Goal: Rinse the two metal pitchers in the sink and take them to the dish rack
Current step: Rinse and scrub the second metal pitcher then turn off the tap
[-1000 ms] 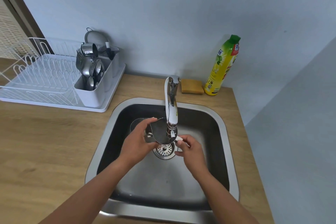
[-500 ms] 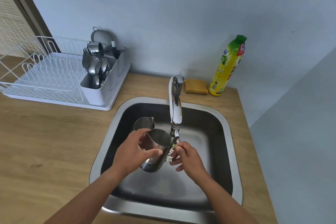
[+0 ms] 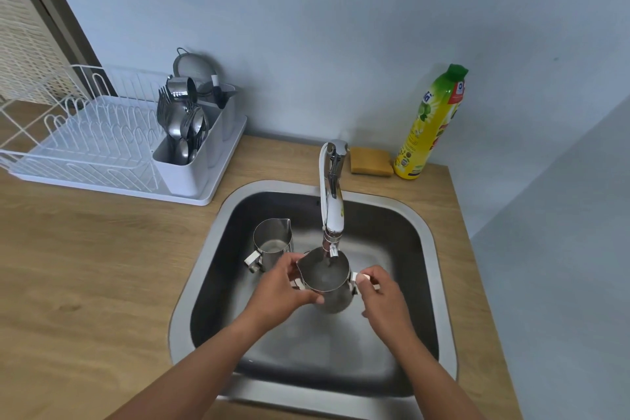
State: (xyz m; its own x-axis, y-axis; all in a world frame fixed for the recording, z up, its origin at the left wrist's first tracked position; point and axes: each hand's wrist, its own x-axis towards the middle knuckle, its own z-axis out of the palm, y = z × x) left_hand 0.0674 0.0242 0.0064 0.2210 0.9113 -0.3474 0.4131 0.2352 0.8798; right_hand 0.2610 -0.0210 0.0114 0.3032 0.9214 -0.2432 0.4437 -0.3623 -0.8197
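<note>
L hand (image 3: 279,287) + R hand (image 3: 382,297) hold pitcher (image 3: 326,280) under tap (image 3: 332,203).

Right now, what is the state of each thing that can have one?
Faucet, flow unclear.
Held pitcher, upright under its spout.
Left hand, grips its body.
Right hand, pinches its handle.
Second pitcher, upright in the sink, untouched.
Dish soap bottle, upright, capped.
Dish rack, cutlery in its holder.

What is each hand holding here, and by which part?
Both hold the same metal pitcher under the faucet: the left hand grips its body near the rim, the right hand pinches its handle. The second pitcher stands unheld in the sink.
</note>
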